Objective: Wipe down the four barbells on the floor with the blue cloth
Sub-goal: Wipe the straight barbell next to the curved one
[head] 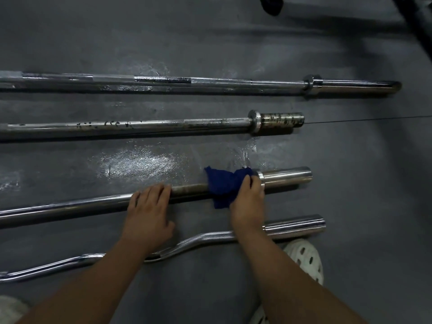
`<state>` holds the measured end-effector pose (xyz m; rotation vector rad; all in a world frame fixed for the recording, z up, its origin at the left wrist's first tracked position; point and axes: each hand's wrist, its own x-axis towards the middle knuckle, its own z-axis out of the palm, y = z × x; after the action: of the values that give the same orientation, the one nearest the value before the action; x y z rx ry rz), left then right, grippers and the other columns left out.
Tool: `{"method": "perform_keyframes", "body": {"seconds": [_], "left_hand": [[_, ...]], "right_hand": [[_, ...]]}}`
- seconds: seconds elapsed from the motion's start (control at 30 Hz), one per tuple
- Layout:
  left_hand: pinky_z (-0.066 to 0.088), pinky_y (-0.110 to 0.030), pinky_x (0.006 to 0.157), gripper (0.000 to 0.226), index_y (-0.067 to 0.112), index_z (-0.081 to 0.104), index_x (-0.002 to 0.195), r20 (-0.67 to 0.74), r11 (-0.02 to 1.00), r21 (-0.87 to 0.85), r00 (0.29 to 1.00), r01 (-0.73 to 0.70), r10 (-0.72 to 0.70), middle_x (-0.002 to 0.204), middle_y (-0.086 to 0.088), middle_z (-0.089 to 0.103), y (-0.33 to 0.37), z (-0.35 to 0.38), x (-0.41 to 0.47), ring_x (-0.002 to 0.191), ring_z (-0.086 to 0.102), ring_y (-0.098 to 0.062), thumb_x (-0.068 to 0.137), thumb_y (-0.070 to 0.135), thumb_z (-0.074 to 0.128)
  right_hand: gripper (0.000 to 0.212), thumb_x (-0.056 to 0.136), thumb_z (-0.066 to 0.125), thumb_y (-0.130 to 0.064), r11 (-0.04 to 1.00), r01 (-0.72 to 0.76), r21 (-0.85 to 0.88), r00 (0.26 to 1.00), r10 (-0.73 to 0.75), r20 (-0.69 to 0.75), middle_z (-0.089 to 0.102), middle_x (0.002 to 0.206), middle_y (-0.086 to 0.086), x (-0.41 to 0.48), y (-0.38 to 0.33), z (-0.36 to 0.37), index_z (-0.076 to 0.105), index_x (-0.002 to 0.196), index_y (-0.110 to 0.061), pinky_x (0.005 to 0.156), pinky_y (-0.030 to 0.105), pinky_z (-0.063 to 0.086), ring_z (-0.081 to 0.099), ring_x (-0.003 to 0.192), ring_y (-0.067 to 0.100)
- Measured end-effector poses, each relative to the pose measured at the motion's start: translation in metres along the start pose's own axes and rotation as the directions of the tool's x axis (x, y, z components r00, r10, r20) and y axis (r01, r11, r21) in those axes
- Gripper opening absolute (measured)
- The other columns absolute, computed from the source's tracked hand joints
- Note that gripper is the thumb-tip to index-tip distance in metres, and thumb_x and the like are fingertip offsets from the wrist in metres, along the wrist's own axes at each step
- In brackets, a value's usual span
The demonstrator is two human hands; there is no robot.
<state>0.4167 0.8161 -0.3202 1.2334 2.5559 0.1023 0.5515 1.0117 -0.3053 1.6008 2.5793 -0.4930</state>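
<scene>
Several barbells lie side by side on the grey floor. The farthest is a long bar (210, 83). Nearer is a spotted, rusty bar (140, 127). The third bar (70, 208) runs under both my hands. My right hand (247, 202) grips the blue cloth (222, 185), which is wrapped round this bar just left of its collar and sleeve (287, 176). My left hand (149, 211) rests on the same bar further left, fingers laid over the shaft. Nearest me is a curved curl bar (201, 239), partly hidden by my forearms.
Wet, shiny patches (145, 162) mark the floor between the second and third bars. A white perforated shoe (306, 258) stands at the lower right, another at the lower left corner (11, 307). Dark equipment legs (271, 5) sit at the top edge.
</scene>
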Motion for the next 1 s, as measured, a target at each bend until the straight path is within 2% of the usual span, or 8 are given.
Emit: {"method": "perform_keyframes", "body": {"seconds": [0.17,0.27,0.4,0.5,0.67,0.77,0.87,1.0], "left_hand": [[0.035,-0.054,0.107,0.09,0.008,0.052,0.138,-0.017,1.0,-0.011,1.0,-0.003,0.003,0.137,-0.013,0.052,0.001,0.002,0.0,0.123,0.048,-0.034,0.053,0.039,0.06],[0.035,-0.055,0.107,0.089,0.008,0.051,0.137,-0.015,1.0,-0.003,1.0,-0.001,0.001,0.136,-0.013,0.052,0.001,0.002,0.0,0.122,0.047,-0.035,0.054,0.039,0.06],[0.035,-0.056,0.109,0.091,0.007,0.05,0.139,-0.012,1.0,0.004,1.0,-0.008,0.008,0.137,-0.014,0.051,0.001,0.001,0.0,0.123,0.046,-0.035,0.054,0.039,0.06],[0.035,-0.055,0.109,0.092,0.008,0.05,0.14,-0.011,1.0,0.009,1.0,0.005,-0.005,0.137,-0.014,0.051,0.001,0.0,0.002,0.125,0.044,-0.033,0.055,0.04,0.06],[0.034,-0.056,0.109,0.091,0.009,0.05,0.139,-0.016,1.0,0.0,1.0,0.011,-0.011,0.136,-0.013,0.051,0.001,0.002,0.004,0.125,0.044,-0.033,0.054,0.041,0.06],[0.033,-0.056,0.109,0.09,0.009,0.05,0.138,-0.018,1.0,-0.003,1.0,0.025,-0.025,0.135,-0.013,0.051,0.002,0.003,0.005,0.126,0.045,-0.034,0.055,0.042,0.059],[0.031,-0.056,0.11,0.091,0.009,0.048,0.14,-0.009,1.0,-0.006,1.0,0.025,-0.025,0.136,-0.013,0.049,0.003,0.003,0.004,0.127,0.044,-0.034,0.055,0.041,0.059],[0.033,-0.057,0.109,0.091,0.008,0.049,0.139,-0.01,1.0,-0.017,1.0,0.015,-0.015,0.136,-0.013,0.049,0.003,0.002,0.003,0.126,0.044,-0.034,0.055,0.041,0.059]], "right_hand": [[0.034,0.086,0.052,-0.003,0.932,-0.185,0.312,0.979,0.204,-0.027,0.033,0.144,0.018,-0.018,-0.013,0.011,0.049,0.119,0.0,0.084,0.032,0.048,0.056,0.101,0.029],[0.026,0.092,0.054,-0.01,0.695,-0.405,0.594,0.903,0.405,0.142,0.035,0.137,0.012,-0.005,-0.015,0.009,0.052,0.115,0.001,0.08,0.023,0.039,0.054,0.088,0.022],[0.058,0.085,0.065,-0.043,0.358,-0.599,0.716,0.762,0.53,0.372,0.055,0.124,0.011,0.017,-0.035,0.01,0.053,0.128,-0.006,0.085,0.037,0.055,0.065,0.093,0.029],[0.032,0.095,0.061,-0.036,0.181,-0.657,0.732,0.693,0.526,0.492,0.059,0.089,0.007,0.024,-0.029,-0.005,0.053,0.109,-0.008,0.071,0.036,0.054,0.059,0.072,0.023],[0.019,0.101,0.049,-0.018,0.828,-0.314,0.464,0.94,0.341,0.028,0.054,0.106,0.008,0.009,-0.017,-0.017,0.057,0.112,-0.004,0.071,0.023,0.032,0.058,0.103,0.03],[0.051,0.089,0.054,-0.001,0.95,-0.093,0.299,0.959,0.166,-0.229,0.037,0.142,0.013,0.007,-0.017,-0.008,0.043,0.139,-0.009,0.089,0.033,0.043,0.046,0.122,0.031],[0.065,0.09,0.057,-0.008,0.997,-0.055,0.06,0.998,0.057,-0.025,0.02,0.157,0.009,-0.001,-0.026,0.014,0.032,0.15,-0.014,0.113,0.039,0.033,0.02,0.139,0.033],[0.042,0.093,0.049,-0.007,0.981,0.145,0.126,0.989,-0.146,0.0,0.044,0.144,0.005,0.01,-0.022,0.002,0.054,0.134,-0.011,0.107,0.036,0.038,0.034,0.131,0.029]]}}
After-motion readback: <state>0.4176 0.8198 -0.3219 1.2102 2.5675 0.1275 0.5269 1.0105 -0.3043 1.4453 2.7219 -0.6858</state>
